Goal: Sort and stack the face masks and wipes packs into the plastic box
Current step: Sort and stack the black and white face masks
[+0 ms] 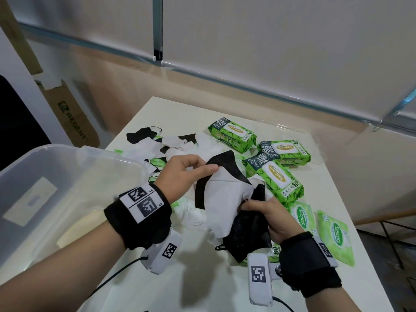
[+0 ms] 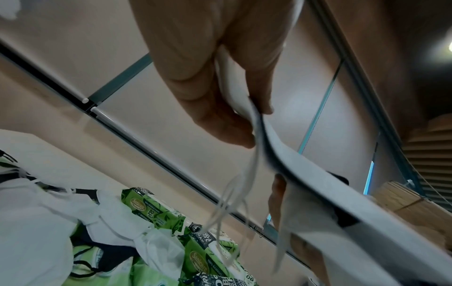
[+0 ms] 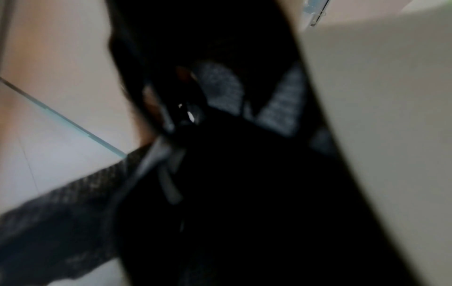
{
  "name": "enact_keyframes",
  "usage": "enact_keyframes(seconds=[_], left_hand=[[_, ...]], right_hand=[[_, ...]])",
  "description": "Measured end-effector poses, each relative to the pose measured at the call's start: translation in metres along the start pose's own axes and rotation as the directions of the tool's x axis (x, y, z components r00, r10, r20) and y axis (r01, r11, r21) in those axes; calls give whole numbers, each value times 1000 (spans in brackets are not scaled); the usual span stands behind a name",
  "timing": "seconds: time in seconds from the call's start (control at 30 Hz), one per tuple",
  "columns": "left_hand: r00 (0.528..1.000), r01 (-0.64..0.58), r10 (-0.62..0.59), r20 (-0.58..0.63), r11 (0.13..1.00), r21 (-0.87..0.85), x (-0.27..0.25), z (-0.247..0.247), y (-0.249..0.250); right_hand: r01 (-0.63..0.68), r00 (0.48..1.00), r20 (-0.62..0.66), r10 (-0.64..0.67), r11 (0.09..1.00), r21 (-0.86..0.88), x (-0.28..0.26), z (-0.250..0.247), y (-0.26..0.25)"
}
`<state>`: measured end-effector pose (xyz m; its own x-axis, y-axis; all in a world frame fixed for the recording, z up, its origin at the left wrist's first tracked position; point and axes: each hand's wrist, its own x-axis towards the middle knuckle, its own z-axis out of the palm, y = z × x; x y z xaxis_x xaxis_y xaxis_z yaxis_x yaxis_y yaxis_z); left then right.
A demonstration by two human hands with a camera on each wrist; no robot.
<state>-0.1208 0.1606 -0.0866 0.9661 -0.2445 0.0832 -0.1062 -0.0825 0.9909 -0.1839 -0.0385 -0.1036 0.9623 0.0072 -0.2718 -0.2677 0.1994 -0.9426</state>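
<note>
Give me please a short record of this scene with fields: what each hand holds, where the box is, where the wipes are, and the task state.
left hand: pinches the top of the mask bundle
right hand: grips the bundle's lower end
bundle: white and black masks, held above the table
box: clear plastic, on the person's left; no masks or packs visible inside
wipes packs: green, lying on the table to the right
loose masks: heaped behind the hands
task state: sorting not finished

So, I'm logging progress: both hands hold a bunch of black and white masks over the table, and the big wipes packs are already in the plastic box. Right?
Not quite. The head view shows the big wipes packs lying on the table, not in the plastic box. The left hand and right hand do hold black and white masks.
</note>
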Motion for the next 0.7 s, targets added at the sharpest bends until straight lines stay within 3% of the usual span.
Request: enact_keyframes(seconds=[0.37,0.7], left_hand=[[992,33,-25,-121,997,65,1,2,-2],[958,-25,90,-271,971,236,5,0,-8]], right_hand=[[-35,999,-20,35,999,34,5,-7,5],[-86,996,23,84,986,141,1,-19,8]])
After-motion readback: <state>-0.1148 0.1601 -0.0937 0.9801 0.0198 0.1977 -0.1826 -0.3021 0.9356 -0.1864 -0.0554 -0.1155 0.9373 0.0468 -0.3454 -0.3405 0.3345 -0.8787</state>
